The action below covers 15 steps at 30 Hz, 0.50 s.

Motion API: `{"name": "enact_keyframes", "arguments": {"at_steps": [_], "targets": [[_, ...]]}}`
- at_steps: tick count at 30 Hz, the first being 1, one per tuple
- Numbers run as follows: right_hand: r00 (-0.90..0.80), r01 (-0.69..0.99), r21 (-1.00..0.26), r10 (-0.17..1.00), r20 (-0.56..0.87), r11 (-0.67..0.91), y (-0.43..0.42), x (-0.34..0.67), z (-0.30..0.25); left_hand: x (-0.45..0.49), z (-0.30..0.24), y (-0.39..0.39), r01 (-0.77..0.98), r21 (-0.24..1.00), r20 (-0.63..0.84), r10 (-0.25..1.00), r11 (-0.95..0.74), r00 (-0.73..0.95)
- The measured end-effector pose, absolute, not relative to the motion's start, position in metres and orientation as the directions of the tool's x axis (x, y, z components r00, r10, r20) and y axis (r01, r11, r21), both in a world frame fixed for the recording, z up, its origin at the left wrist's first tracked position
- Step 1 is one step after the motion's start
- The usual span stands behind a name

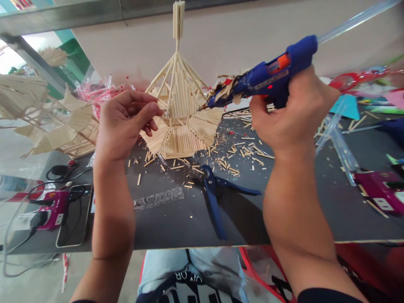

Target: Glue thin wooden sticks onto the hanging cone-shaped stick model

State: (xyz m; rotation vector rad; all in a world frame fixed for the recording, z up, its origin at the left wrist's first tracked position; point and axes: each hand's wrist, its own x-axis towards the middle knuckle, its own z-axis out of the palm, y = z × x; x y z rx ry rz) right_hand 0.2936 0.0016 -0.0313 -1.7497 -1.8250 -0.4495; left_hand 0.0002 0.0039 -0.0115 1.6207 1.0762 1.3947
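A model built of thin wooden sticks (180, 113), with a fan-shaped base and a pointed tower, stands on the dark board (176, 223). My right hand (292, 111) is closed round a blue hot glue gun (271, 75); its nozzle points left at the model's right side. A clear glue stick juts from the gun's back. My left hand (126, 120) is held beside the model's left side, fingers pinched together on something too small to make out.
Blue-handled cutters (217, 193) and a clear ruler (158, 198) lie in front of the model among several cut stick bits. A phone (74, 214) and magenta device (55, 210) sit left. Another stick structure (47, 113) stands far left. Clutter fills the right.
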Motion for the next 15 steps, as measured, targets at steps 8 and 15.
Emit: {"name": "enact_keyframes", "arguments": {"at_steps": [8,15], "targets": [[0.014,0.992,-0.109,0.795,0.607,0.066,0.0008,0.2903,-0.0295,-0.0007,-0.0152,0.0078,0.071,0.901,0.417,0.9,-0.428,0.124],[0.008,0.989,-0.124,0.79,0.614,0.086,0.0031,0.2923,-0.033,-0.0012,-0.0157,0.0073,0.074,0.89,0.441,0.889,-0.451,0.122]]}}
